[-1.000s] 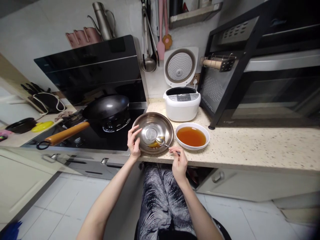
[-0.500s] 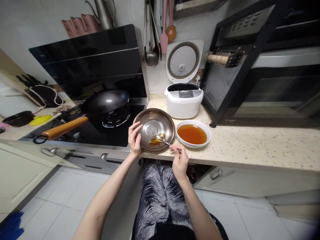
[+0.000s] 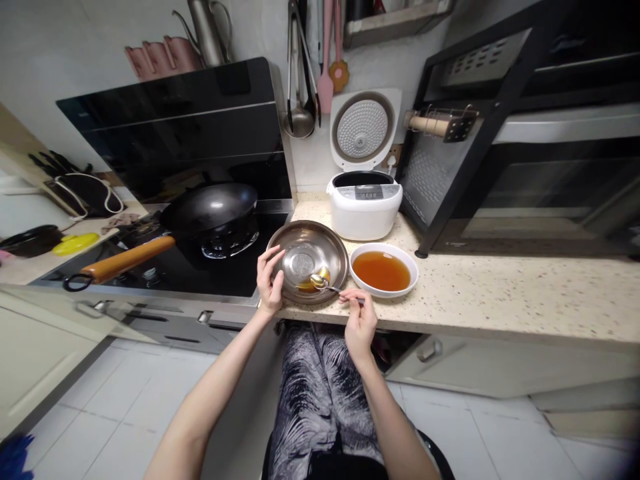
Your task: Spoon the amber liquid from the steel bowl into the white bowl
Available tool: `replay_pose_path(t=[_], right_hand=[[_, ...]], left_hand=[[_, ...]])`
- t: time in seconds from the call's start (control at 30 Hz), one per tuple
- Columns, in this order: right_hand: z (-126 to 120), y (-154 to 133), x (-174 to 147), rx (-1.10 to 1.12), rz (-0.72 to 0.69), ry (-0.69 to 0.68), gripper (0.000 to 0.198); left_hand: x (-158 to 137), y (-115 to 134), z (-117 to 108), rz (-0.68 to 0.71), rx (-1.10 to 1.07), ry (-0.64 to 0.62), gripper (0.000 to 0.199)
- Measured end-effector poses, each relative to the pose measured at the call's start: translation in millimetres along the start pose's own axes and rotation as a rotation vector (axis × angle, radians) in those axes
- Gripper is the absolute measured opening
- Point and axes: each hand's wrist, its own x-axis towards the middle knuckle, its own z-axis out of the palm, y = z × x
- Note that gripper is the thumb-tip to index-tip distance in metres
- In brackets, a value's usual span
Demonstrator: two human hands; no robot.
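Note:
My left hand [image 3: 271,279] grips the left rim of a shallow stainless steel bowl [image 3: 330,243], fingers and thumb curled at its edge. Between the fingertips of my right hand [image 3: 360,323] is the handle of a metal spoon [image 3: 320,280]. The spoon's head is inside the steel bowl, low over its near side, where a small pool of amber liquid [image 3: 305,286] lies. Just right of the steel bowl stands a white bowl [image 3: 415,277] filled with reddish-brown liquid [image 3: 381,270].
A white rice cooker [image 3: 365,217] with its lid raised stands behind the bowls. On the stove at left sits a black wok [image 3: 210,207], its wooden handle [image 3: 130,259] pointing toward me. A black-framed rack [image 3: 425,213] with an oven rises at right.
The view has shifted slightly. The spoon's head has moved a little within the steel bowl, and the amber pool looks smaller. Both hands keep their grips.

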Motion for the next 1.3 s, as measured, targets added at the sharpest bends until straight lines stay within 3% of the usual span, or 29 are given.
replay_pose_path(t=[0.87, 1.3], right_hand=[[-2.8, -25.4, 26.0, 0.063, -0.048, 0.118, 0.020], [-23.8, -31.8, 50.6, 0.040, -0.103, 0.323, 0.019]], left_hand=[[1.7, 0.8, 1.3, -0.028, -0.033, -0.019, 0.045], [1.8, 1.2, 0.6, -0.039, -0.030, -0.025, 0.046]])
